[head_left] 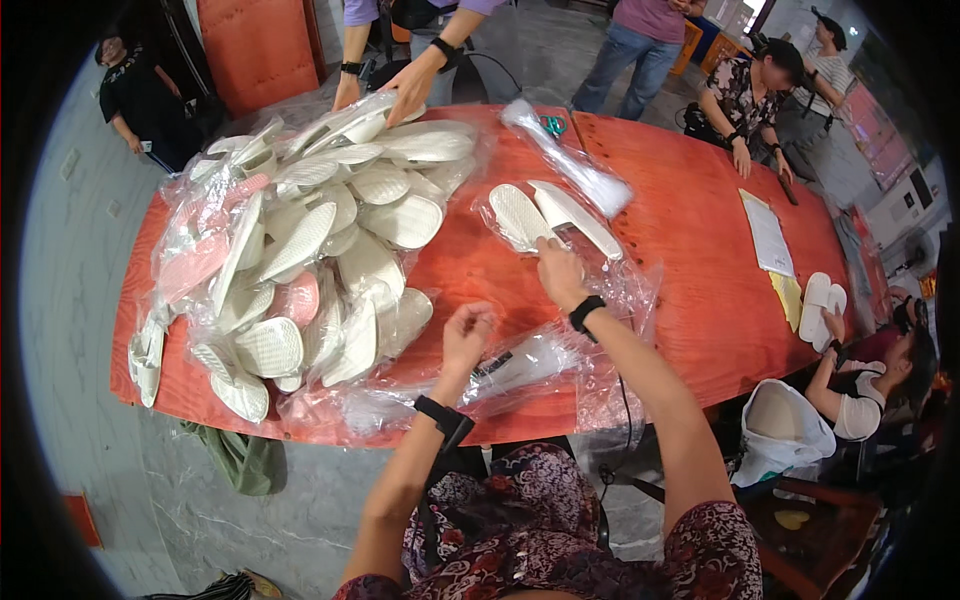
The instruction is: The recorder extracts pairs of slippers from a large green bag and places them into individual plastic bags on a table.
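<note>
On the red-orange wooden table (700,300), in front of the person, a pair of cream textured slippers (520,216) lies side by side, clear film showing around the left one. The right hand (562,272), wearing a black wristband, reaches to the near end of this pair with its fingers bent narrow; whether they grip a slipper or only the film, I cannot tell. The left hand (468,335) hangs nearer the body, fingers loosely curled, and I cannot tell whether it holds anything. Below it, crumpled clear plastic bags (450,388) spread along the near edge. To the left rises a large heap of cream slippers in clear bags (298,240), with a few pink slippers (195,266) among them; a co-worker's hands (408,90) touch its far side. Beyond the pair lie a long bundle of clear plastic sleeves (575,165) and teal-handled scissors (552,125).
</note>
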The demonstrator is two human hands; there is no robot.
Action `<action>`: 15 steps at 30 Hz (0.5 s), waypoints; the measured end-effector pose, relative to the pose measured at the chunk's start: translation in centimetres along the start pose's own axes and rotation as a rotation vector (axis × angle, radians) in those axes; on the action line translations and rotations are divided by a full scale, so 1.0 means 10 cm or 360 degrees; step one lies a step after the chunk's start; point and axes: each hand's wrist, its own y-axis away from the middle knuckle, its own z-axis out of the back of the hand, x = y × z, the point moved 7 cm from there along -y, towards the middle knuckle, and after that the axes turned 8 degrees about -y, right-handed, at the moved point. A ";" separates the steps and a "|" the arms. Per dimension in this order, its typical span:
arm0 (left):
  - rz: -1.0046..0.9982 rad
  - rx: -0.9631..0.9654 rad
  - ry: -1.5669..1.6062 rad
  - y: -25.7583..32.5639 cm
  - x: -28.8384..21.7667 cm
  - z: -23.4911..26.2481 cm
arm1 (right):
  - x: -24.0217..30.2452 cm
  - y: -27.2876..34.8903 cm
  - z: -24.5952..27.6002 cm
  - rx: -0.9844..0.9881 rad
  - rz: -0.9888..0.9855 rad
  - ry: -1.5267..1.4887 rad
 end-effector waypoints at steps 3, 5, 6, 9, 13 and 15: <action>-0.0012 -0.0149 -0.0021 -0.12 0.01 0.19 | -0.14 0.01 0.54 -0.0221 0.0081 -0.0267; -0.0023 -0.0236 -0.0269 -0.18 -0.04 0.30 | -0.21 -0.02 0.96 -0.0397 0.0032 -0.0833; -0.0015 -0.0199 -0.0270 -0.21 -0.14 0.18 | -0.40 -0.04 1.05 -0.0408 -0.0001 -0.0817; -0.0375 -0.0322 -0.0432 -0.28 -0.60 0.09 | -0.68 -0.09 1.20 -0.0489 0.0118 -0.1579; -0.0762 -0.0461 -0.0952 -0.48 -0.92 0.19 | -0.60 -0.13 0.89 0.0023 -0.0093 -0.2514; -0.0650 -0.0307 -0.0689 -0.51 -0.99 0.06 | -0.68 -0.13 0.70 0.0231 -0.0100 -0.2745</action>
